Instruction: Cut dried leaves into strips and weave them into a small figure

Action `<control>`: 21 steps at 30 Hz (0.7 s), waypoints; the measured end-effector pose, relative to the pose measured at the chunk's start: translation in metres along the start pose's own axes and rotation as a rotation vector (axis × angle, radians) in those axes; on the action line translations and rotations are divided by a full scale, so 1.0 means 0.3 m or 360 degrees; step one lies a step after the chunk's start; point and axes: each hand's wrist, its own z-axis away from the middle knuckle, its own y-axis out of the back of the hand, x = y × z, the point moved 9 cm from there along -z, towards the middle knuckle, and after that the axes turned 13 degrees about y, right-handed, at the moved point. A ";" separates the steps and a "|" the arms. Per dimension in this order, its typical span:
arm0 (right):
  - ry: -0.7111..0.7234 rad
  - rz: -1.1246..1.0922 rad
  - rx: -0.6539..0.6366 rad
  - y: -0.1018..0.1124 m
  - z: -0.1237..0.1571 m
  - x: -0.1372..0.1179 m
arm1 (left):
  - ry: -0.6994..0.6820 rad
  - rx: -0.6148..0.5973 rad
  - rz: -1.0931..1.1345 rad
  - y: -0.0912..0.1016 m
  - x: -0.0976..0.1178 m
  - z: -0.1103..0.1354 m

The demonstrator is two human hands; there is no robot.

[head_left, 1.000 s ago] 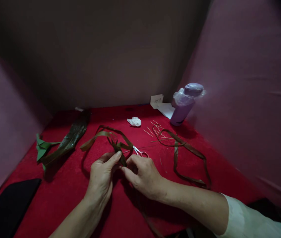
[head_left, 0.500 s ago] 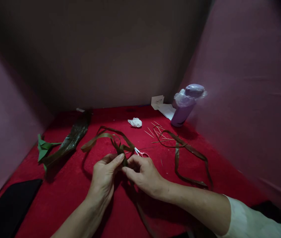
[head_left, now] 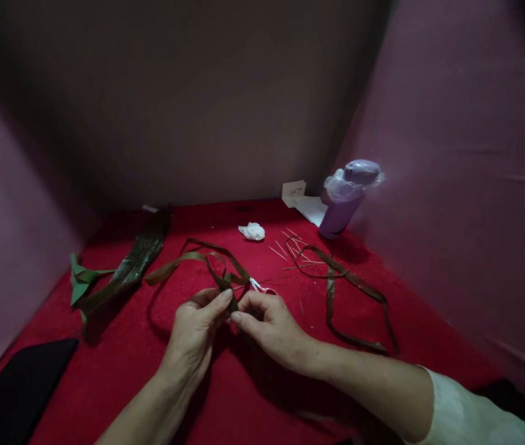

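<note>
**Both hands pinch a knotted leaf strip over the red desk**

Centre of the scene: a long, narrow olive-brown leaf strip (head_left: 197, 255), ribbon-flat and slightly glossy. It arcs up into a wide loop, then crosses over itself in a dark little knot right at the fingertips. One tail runs off to the left and lies on the red cloth-covered desk (head_left: 118, 358).

Around it, a pair of small steel scissors with red handles (head_left: 262, 287) lies just behind the right hand, partly hidden by the knuckles. Farther right, a second brown leaf strip (head_left: 359, 290) sprawls in a loose ring. Thin pale wooden sticks (head_left: 285, 244) are scattered near its far end, and a crumpled white tissue (head_left: 251, 232) sits beside them. In the back corner a lilac bottle with clear plastic film over its cap (head_left: 343, 204) leans by some white paper cards (head_left: 303, 199). On the left lie a broad dark green leaf (head_left: 136, 259) and a bright green folded leaf piece (head_left: 79, 281). A flat black slab (head_left: 16, 389) fills the near left corner.

Now the grip. The left hand (head_left: 195, 337) and the right hand (head_left: 274, 327) meet fingertip to fingertip low in the middle. Each is closed narrowly, thumb against forefinger, on the leaf strip at its knot. The loop stands just beyond them, raised off the desk.
</note>
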 end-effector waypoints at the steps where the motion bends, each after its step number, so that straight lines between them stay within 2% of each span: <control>1: -0.0001 0.0016 -0.0005 0.000 0.001 -0.002 | 0.0000 0.0004 0.0006 0.002 0.000 0.001; 7: 0.0042 0.0044 -0.0064 -0.007 0.000 -0.019 | 0.0012 -0.0015 -0.0077 -0.002 -0.005 -0.001; 12: -0.0043 -0.0153 -0.0073 -0.024 0.001 0.012 | 0.0009 0.0046 -0.0084 0.010 -0.003 -0.005; 21: -0.0142 -0.0383 -0.0029 -0.031 -0.005 0.039 | 0.0106 -0.0115 -0.0178 -0.014 -0.007 -0.001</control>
